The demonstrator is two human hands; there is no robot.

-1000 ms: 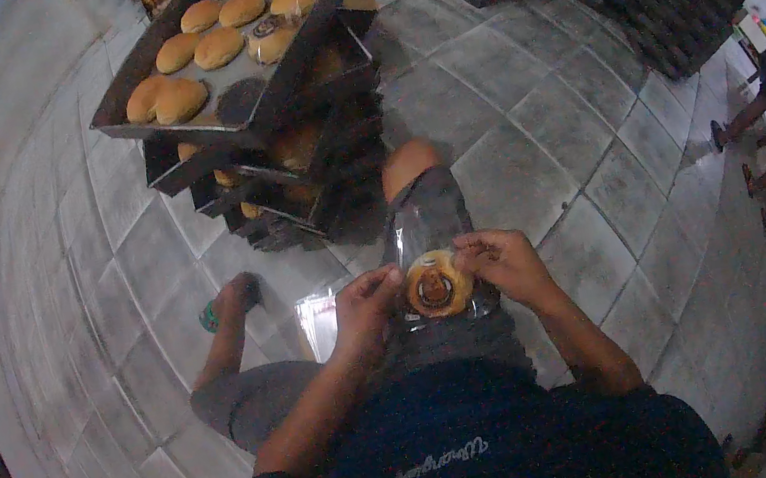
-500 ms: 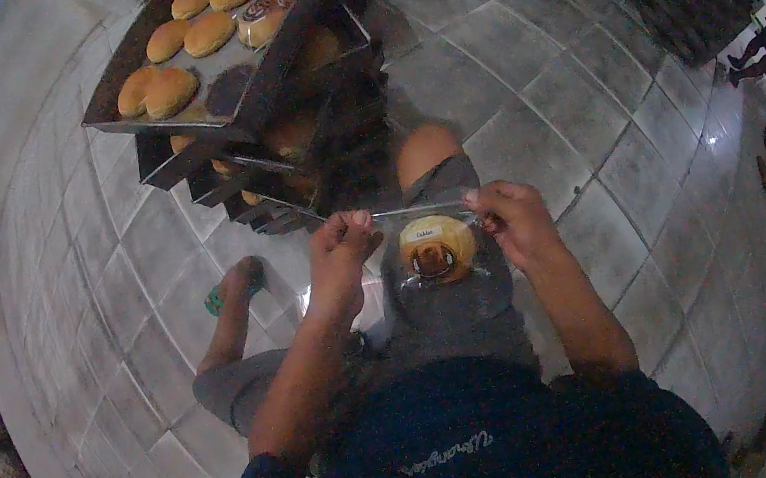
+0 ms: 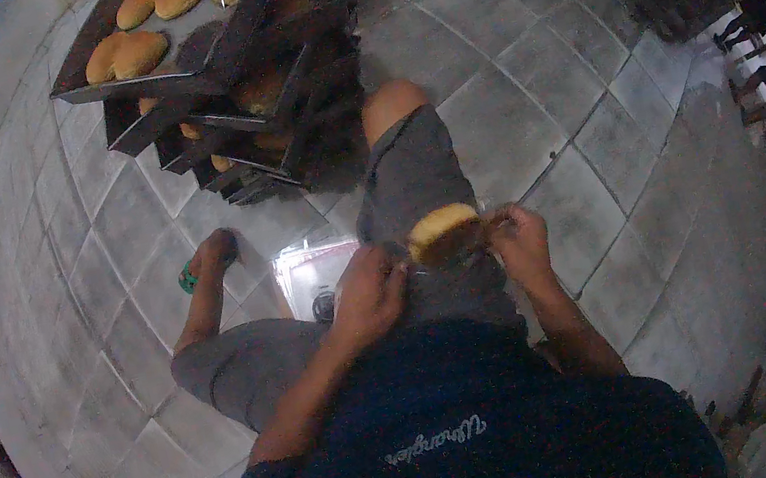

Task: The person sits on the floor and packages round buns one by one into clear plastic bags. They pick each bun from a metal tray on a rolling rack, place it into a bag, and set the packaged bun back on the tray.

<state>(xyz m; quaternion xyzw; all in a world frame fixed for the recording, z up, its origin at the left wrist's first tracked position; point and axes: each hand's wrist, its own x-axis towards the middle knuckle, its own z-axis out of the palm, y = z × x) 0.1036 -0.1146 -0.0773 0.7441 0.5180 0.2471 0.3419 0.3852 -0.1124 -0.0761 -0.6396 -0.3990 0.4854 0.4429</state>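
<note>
A round bun (image 3: 443, 224), golden on top and dark beneath, hangs in front of my lap, tilted so its side shows. The clear plastic bag around it is hardly visible now. To the left of the bun, my left hand (image 3: 372, 293) is closed with its fingers pinching one end of the bag. On the other side, my right hand (image 3: 519, 242) pinches the opposite end near the bun's right edge. Both hands are slightly blurred.
Stacked dark trays (image 3: 204, 76) stand at the far left; several buns (image 3: 127, 56) lie in the top one. A shiny white stack of plastic bags (image 3: 316, 272) is left of my thigh. My bent knee (image 3: 394, 108) reaches toward the trays. Grey tiles (image 3: 527, 129) cover the floor.
My hands have drawn closer together and moved nearer my body. The bagged bun has tipped from face-on to side-on. My view has shifted, uncovering the white bag stack.
</note>
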